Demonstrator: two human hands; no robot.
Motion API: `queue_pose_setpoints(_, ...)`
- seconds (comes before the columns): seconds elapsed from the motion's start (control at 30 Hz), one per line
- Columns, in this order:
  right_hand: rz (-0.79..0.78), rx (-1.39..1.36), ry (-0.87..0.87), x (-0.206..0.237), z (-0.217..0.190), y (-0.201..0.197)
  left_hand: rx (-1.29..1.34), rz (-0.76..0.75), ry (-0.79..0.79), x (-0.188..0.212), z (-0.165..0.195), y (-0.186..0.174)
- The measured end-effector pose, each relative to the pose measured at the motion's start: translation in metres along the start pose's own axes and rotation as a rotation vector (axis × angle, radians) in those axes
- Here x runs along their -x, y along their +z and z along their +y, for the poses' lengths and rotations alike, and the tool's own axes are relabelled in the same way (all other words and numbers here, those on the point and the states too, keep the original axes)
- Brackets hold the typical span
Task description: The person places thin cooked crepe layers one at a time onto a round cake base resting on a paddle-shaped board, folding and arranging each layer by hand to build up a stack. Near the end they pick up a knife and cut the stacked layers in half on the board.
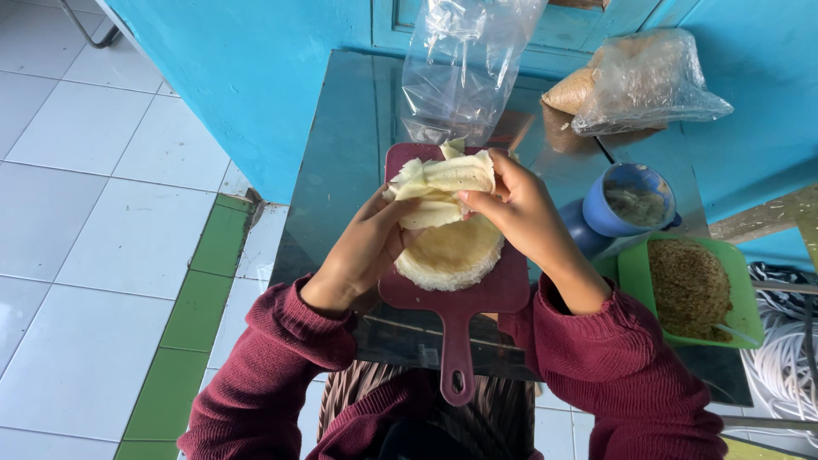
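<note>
Both hands hold a thin pale folded wrapper sheet (445,181) above a dark red cutting board (503,294) with a handle. My left hand (366,247) grips the sheet's left side from below. My right hand (521,209) pinches its right edge. Under the sheet, a round stack of the same pale sheets (453,258) lies on the board. The board rests on a glass tabletop (341,170), its handle pointing toward me.
A clear plastic bag (460,64) stands behind the board. Another bag with brown contents (635,81) lies at the back right. A blue mug (630,200) and a green plate of brown crumbly filling (690,285) sit to the right. A turquoise wall is behind.
</note>
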State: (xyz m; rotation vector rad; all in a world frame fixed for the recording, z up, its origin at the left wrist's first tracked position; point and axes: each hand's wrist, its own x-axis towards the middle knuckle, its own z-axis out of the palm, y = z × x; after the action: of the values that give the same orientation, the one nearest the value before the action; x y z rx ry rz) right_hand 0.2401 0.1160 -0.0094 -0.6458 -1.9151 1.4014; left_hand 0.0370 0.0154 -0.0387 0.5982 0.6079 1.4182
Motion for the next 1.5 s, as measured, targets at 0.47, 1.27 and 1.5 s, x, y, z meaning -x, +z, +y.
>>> queue_pose_setpoints(0.47,0.011,0.163,-0.078,0.007,-0.014,-0.006,-0.385,-0.008,0.083,0.003,-0.006,0.003)
queue_pose_setpoints(1.27,-0.149,-0.237,-0.048,0.004,-0.022,0.017,-0.355,-0.073,0.217,0.009,-0.003,0.013)
queue_pose_setpoints(1.5,-0.149,-0.472,0.133,0.002,-0.031,0.002,-0.280,0.040,0.282,0.006,-0.002,0.010)
